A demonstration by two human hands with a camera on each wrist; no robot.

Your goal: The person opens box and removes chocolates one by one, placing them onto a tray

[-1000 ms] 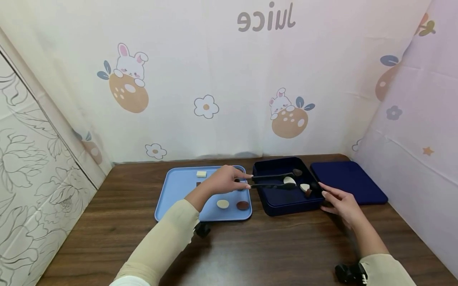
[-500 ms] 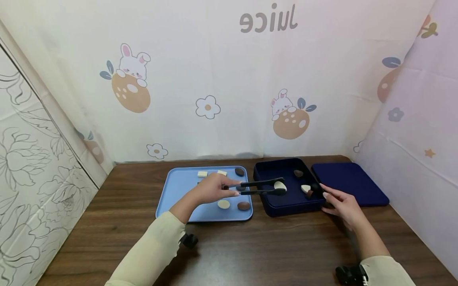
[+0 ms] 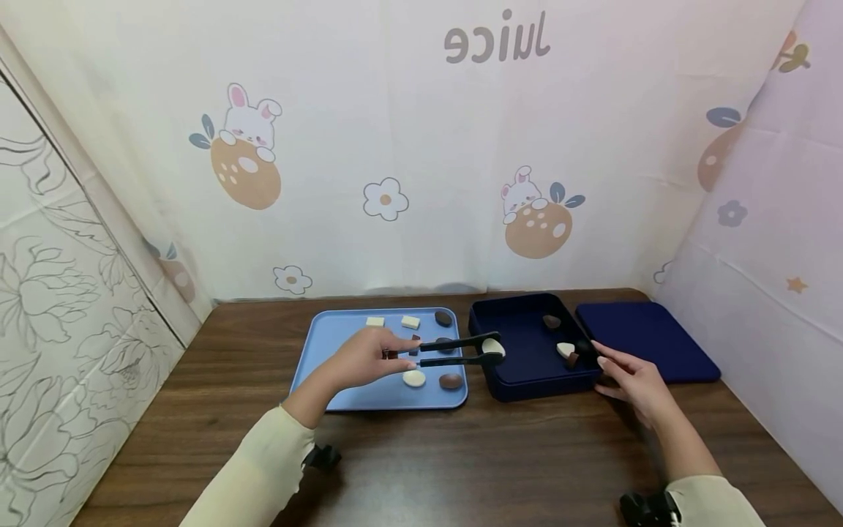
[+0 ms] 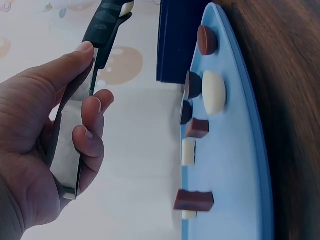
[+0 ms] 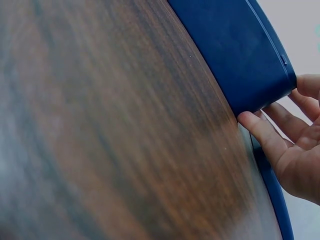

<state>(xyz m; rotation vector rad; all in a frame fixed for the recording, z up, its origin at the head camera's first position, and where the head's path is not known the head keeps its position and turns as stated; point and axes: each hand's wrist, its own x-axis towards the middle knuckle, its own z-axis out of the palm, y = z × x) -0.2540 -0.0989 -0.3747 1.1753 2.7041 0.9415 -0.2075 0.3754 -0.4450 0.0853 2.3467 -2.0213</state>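
Note:
My left hand [image 3: 366, 357] grips a pair of tongs [image 4: 69, 135] with a steel handle and black tips. Between the tips sits a white oval chocolate-like piece [image 3: 494, 348], over the left wall of a navy box [image 3: 546, 388]. Below the tongs lies a light blue tray [image 3: 316, 359] bearing several pieces, among them a white oval one [image 3: 414, 378] and a brown oval one [image 3: 451, 381]. My right hand [image 3: 635, 384] holds the box at its right front corner, thumb low at the corner and fingers along the side. Inside the box lie a white piece [image 3: 565, 350] and several brown or dark ones.
A flat navy lid [image 3: 648, 340] lies on the wooden table [image 3: 461, 468] to the right of the box. A printed curtain [image 3: 421, 146] hangs behind the table's back edge. The tray and box stand side by side with a narrow gap.
My left hand has drawn the tongs leftward, carrying the white oval piece from inside the box to its left wall. The right hand stays at the box corner.

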